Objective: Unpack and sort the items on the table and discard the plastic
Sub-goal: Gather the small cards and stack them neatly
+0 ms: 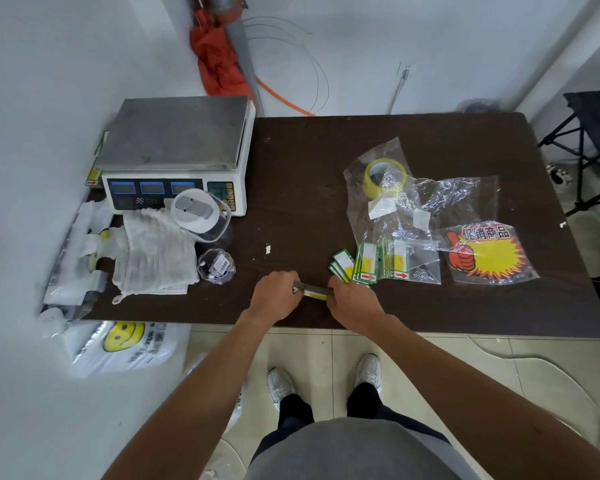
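My left hand (277, 295) and my right hand (352, 301) both grip a thin stack of green and yellow price tags (313, 291), held edge-on just above the dark table (291, 188) near its front edge. More loose price tags (352, 266) lie fanned out to the right. Beside them is a clear bag of tags (413, 261). A yellow tape roll (384, 176) sits inside a crumpled plastic bag (385, 202). A bagged red and yellow promo sign (487, 252) lies at the right.
A weighing scale (174, 154) stands at the back left, with a clear lidded container (200, 214), a white cloth (153, 258) and a small bag of parts (216, 266) before it. Plastic bags (80, 258) hang off the left edge. A smiley bag (122, 344) lies on the floor.
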